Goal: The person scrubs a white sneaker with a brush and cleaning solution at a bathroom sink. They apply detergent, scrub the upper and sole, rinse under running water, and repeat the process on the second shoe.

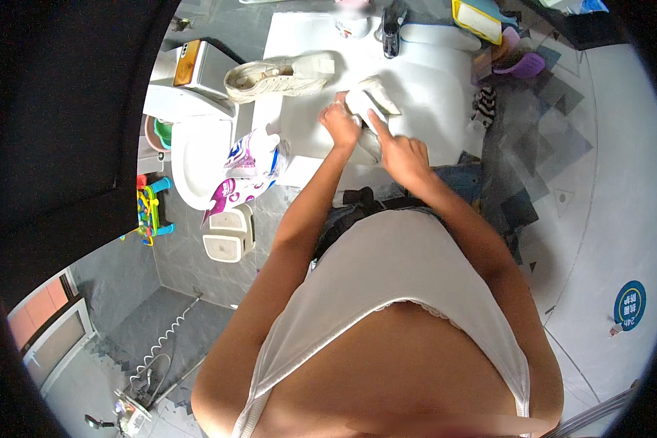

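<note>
Over the white washbasin, my left hand grips the near side of a white shoe, its fingers curled in. My right hand holds a smooth white oblong object, probably a brush, against that shoe. The right index finger lies stretched along its top. The two hands and the white object cover the middle of the shoe. A second whitish lace-up shoe rests on the basin's left rim, apart from my hands.
A black faucet stands at the basin's back, beside a white cup. Left are a toilet, a wood-topped box, printed plastic packages and a step stool. Purple slippers lie to the right.
</note>
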Demonstrator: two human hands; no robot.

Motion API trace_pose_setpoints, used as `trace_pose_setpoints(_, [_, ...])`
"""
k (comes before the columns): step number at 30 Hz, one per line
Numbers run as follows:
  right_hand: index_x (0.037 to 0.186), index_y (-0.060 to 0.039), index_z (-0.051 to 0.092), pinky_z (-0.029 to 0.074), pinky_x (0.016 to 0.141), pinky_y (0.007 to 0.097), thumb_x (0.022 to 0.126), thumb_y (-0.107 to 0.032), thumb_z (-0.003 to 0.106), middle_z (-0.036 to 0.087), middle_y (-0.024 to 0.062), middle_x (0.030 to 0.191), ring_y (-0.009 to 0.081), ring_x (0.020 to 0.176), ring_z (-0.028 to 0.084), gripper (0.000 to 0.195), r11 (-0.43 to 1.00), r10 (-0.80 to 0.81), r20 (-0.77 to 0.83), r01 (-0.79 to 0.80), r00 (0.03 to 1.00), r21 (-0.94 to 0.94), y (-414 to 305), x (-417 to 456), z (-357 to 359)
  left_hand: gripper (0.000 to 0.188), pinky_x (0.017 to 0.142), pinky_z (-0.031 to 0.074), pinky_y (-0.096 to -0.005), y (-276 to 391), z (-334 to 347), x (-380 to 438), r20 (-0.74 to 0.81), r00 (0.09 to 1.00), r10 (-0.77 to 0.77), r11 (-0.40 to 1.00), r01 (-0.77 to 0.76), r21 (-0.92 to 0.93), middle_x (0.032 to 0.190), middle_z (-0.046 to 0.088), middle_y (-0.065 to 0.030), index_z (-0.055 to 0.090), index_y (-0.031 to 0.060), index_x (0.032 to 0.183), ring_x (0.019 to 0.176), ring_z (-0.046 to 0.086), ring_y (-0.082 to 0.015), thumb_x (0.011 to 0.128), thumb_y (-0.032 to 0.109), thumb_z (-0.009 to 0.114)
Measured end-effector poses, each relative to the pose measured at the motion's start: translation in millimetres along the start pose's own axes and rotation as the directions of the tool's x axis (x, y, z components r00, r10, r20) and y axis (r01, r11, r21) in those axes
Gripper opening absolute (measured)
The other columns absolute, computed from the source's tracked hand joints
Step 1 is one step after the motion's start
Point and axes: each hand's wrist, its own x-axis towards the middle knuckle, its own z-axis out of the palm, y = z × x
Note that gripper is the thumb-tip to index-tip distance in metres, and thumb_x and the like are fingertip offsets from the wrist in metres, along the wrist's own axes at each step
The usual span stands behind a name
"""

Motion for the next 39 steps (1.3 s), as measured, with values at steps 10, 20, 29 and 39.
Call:
trace_pose_setpoints(10, [0.141, -0.0197, 0.026, 0.051, 0.054, 0.0464, 0.076, -0.008, 0.053, 0.060, 0.0195, 0.058, 0.0348, 0.053, 0.062, 0.071, 0.999, -0.036, -0.059, 0.036, 0.998, -0.003, -1.1, -1.4, 15.6, 0.028, 0.069, 0.046, -0.0367, 16.5, -4.2, -0.5, -0.101, 0.995, -0.024, 0.988, 0.009, -0.155, 0.078, 0.060, -0.0158, 0.060, 0.0037, 0.091, 0.074, 0.057, -0.0342, 0.066, -0.006, 0.050])
trace_pose_setpoints(20, [0.143, -0.0175, 0.019, 0.051, 0.058, 0.0455, 0.079, -0.010, 0.054, 0.061, 0.0202, 0.062, 0.0354, 0.057, 0.062, 0.073, 0.990, 0.037, 0.008, -0.038, 0.999, 0.139, 1.2, -0.9, -2.6, 0.028, 0.074, 0.046, -0.0271, 21.1, -1.9, 3.2, -0.056, 0.998, -0.019, 0.937, -0.002, -0.350, 0.083, 0.062, -0.0127, 0.058, 0.0008, 0.096, 0.077, 0.061, -0.0216, 0.070, -0.006, 0.052])
trace_pose_setpoints(29, [0.142, -0.0250, 0.019, 0.046, 0.058, 0.0457, 0.090, -0.018, 0.047, 0.056, 0.0214, 0.059, 0.0383, 0.056, 0.058, 0.059, 0.961, 0.154, -0.121, -0.120, 0.981, 0.251, 26.9, 37.5, -20.6, 0.035, 0.076, 0.046, -0.0297, -15.7, 19.3, -4.2, -0.038, 0.999, 0.026, 0.888, -0.040, -0.458, 0.084, 0.059, -0.0123, 0.055, 0.0001, 0.099, 0.082, 0.059, -0.0215, 0.066, -0.010, 0.053])
trace_pose_setpoints(39, [0.143, -0.0244, 0.016, 0.046, 0.056, 0.0479, 0.088, -0.015, 0.049, 0.054, 0.0202, 0.055, 0.0396, 0.053, 0.056, 0.065, 0.922, 0.077, -0.088, -0.037, 0.993, 0.385, 25.0, -12.1, 7.1, 0.066, 0.100, 0.028, -0.0506, 32.4, -23.0, 3.8, 0.217, 0.942, 0.256, 0.966, -0.242, -0.090, 0.111, 0.053, -0.0126, 0.047, 0.0096, 0.119, 0.109, 0.049, -0.0313, 0.057, 0.006, 0.067])
